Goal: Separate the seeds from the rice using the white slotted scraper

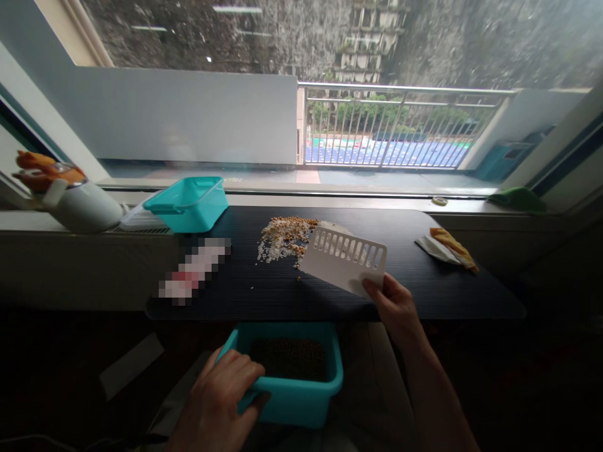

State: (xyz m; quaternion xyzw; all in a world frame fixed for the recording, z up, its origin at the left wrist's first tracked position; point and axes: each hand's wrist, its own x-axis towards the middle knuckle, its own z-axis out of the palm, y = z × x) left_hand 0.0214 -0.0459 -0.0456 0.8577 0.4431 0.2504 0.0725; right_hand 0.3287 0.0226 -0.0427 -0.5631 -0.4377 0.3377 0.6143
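My right hand (pixel 396 306) pinches the lower right corner of a flat white plastic plate (pixel 332 269) with a row of slots along its upper edge. The plate is tilted over the table, beside a pile of white grains mixed with tan beans (pixel 285 237). Part of the pale grains lies behind the plate. Below the table's front edge, my left hand (pixel 228 384) is closed on the left rim of a teal plastic bin (pixel 299 402). Small dark-looking pieces cover the bin's floor; shadow hides what they are.
The dark table (pixel 377 216) stands against a window sill. A second teal bin (pixel 198 204) and a white pot (pixel 87 204) are at the left. On the right lie a yellow and white packet (pixel 447 248), a tape roll (pixel 440 201) and a green cloth-like item (pixel 517 199).
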